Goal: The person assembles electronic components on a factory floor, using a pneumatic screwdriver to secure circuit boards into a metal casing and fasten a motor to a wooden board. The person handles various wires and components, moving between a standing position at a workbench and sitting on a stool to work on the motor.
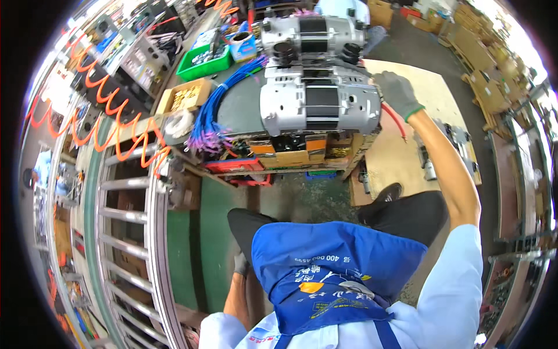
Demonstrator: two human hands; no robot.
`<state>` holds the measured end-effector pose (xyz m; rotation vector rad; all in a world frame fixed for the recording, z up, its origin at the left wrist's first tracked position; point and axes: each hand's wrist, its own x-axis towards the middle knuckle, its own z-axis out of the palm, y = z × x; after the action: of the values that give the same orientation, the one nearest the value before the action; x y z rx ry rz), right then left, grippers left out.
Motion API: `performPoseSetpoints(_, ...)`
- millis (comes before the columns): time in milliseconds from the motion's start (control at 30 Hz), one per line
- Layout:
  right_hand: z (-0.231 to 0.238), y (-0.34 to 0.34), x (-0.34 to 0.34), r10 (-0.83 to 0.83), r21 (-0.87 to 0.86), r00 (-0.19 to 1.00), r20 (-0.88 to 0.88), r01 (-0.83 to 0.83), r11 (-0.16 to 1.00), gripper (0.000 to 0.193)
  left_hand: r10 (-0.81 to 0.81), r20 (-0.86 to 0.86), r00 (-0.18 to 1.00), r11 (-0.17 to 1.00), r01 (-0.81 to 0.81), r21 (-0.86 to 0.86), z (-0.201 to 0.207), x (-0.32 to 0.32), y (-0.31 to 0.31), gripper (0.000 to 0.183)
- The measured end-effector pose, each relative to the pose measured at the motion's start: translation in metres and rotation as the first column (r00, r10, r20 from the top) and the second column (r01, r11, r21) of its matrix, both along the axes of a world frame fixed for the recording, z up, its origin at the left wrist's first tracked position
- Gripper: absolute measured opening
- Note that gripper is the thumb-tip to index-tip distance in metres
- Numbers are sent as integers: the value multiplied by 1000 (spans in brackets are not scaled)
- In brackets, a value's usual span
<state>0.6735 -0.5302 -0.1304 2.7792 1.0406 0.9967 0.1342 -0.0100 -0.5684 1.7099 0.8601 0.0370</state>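
My right hand, in a grey glove, reaches out to the right end of a silver compressor-like machine with a black ribbed middle. Its fingers look stretched out and lie at or against the casing; whether they touch it is unclear. A red hose with a metal tip hangs from that end, just below the hand. My left hand, also gloved, hangs low beside my left thigh. Its fingers are mostly hidden. Behind the first machine stands a second, similar silver machine with black round parts on its near side.
On the dark bench lie a bundle of blue wires, a green bin and a cardboard box of brass fittings. A metal roller conveyor runs along the left under orange coiled hoses. A wooden board lies at right with metal parts.
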Motion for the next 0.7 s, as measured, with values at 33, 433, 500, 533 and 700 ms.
performPoseSetpoints(33,-1,-16,3,-13,-38,997,79,16,999,18,66,-162,985,984,-91,-151,44,35,-10,31)
performPoseSetpoints(433,-45,2,-99,-136,228,917,-374,234,945,35,-178,358,917,612,-182,770,288,213,27,51)
performPoseSetpoints(500,-55,-1,-123,-107,231,953,-284,177,957,35,-310,489,815,573,-250,780,318,248,64,68)
performPoseSetpoints(533,-57,1,-134,-57,304,961,-271,142,942,32,-264,543,797,702,-227,675,327,266,80,72)
performPoseSetpoints(700,-48,23,-212,284,622,758,-587,198,757,34,134,324,936,506,-346,790,359,288,194,52)
